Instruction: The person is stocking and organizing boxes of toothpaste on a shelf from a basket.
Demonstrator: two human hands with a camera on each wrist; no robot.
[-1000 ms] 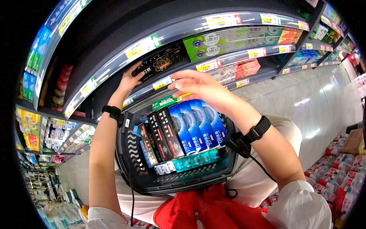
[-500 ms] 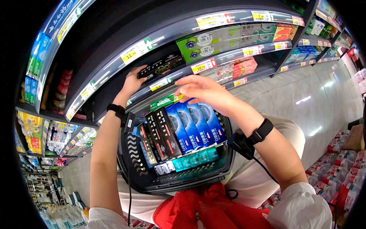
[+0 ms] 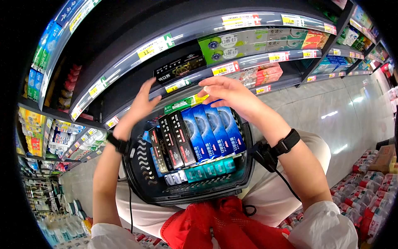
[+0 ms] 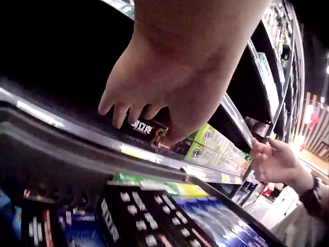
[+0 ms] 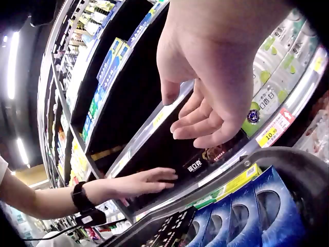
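Note:
My left hand (image 3: 141,106) is just in front of the shelf edge, thumb apart from the fingers and nothing held. Close beyond its fingertips, a black toothpaste box (image 3: 178,69) with white lettering lies on the shelf. My right hand (image 3: 232,94), fingers loosely bent and holding nothing, hovers over the far side of the black basket (image 3: 143,166). Inside the basket stand several blue toothpaste boxes (image 3: 213,133), black boxes (image 3: 176,139) and teal boxes (image 3: 211,169). A green and yellow box (image 3: 180,104) lies along the far rim.
Right of the black box, green toothpaste boxes (image 3: 226,47) line the same shelf, behind a price rail (image 3: 226,68). Red boxes (image 3: 268,74) sit one level lower. The basket stands between the person's knees. Plastic-wrapped goods (image 3: 356,186) are piled at the right.
My left hand has drawn back from the black box on the shelf, toward the person and the left, with nothing in it. The right hand stays nearly in place above the basket.

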